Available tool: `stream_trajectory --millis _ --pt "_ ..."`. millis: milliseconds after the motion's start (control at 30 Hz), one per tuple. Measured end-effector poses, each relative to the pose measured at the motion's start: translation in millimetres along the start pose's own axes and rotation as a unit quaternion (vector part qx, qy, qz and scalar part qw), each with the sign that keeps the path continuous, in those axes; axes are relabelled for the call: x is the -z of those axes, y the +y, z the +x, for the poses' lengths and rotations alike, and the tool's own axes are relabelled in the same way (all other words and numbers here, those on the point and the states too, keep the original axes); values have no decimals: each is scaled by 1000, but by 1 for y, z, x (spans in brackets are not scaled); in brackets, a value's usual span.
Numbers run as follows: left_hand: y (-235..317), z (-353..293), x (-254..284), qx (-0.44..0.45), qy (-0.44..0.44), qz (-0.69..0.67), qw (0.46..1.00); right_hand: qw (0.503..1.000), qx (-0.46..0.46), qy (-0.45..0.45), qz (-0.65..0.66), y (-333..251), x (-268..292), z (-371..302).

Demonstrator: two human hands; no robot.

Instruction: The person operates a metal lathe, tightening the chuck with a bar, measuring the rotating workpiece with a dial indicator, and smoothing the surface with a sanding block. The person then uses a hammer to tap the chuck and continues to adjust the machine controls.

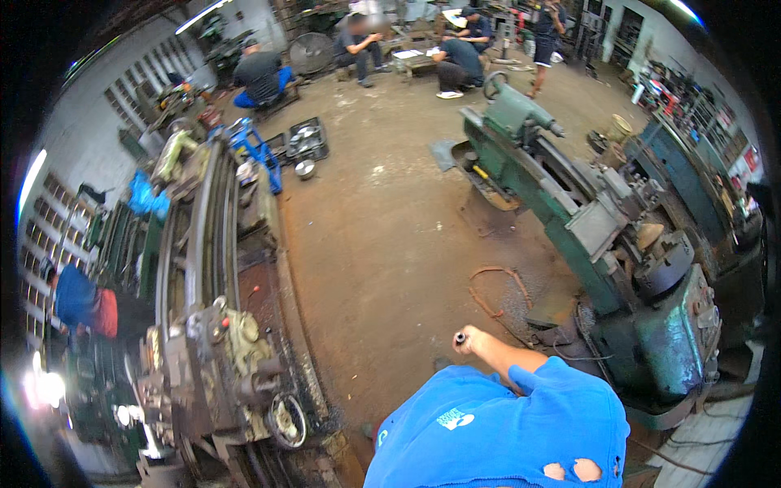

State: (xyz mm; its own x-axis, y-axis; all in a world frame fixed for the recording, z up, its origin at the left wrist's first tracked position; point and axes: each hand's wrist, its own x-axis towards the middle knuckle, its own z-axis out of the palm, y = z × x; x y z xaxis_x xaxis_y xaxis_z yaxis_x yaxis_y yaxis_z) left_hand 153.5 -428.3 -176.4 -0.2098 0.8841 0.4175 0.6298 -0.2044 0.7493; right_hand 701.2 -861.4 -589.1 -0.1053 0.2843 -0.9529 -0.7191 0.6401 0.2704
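Observation:
My right hand [480, 342] is in front of my blue shirt [504, 431], its fingers closed round a small dark cylindrical piece [460, 337]. Only the round end of that piece shows, with a lighter ring and a dark centre, so I cannot tell its kind. The hand is over the brown floor [382, 268], apart from the machines on both sides. My left hand is not in view.
A long lathe [203, 244] runs along the left, its handwheel [286, 421] near me. Another green lathe [537, 195] stands at right. An orange hose [480, 297] loops on the floor. Open toolbox [306, 140], blue frame [259, 150] and several people are farther off.

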Motion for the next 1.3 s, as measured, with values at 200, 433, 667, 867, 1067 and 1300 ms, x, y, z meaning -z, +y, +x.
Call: stream_trajectory --millis 200,433,667,867,1067,1300 --pt "16 -158 -205 -208 -479 134 842 974 66 94 197 -69 106 13" --pt "39 -241 -351 67 -802 249 539 983 78 6 164 -158 90 -15" --pt "21 -241 -529 21 -763 286 579 942 269 -39 -195 -269 -43 -77" --pt "81 -290 -676 -162 -740 209 619 774 474 50 -416 -396 -189 -145" --pt "207 -303 -715 -36 -766 86 636 622 519 189 -555 -526 -300 -165" --pt "222 -270 -632 81 -661 242 706 501 540 301 -606 -615 -371 -121"
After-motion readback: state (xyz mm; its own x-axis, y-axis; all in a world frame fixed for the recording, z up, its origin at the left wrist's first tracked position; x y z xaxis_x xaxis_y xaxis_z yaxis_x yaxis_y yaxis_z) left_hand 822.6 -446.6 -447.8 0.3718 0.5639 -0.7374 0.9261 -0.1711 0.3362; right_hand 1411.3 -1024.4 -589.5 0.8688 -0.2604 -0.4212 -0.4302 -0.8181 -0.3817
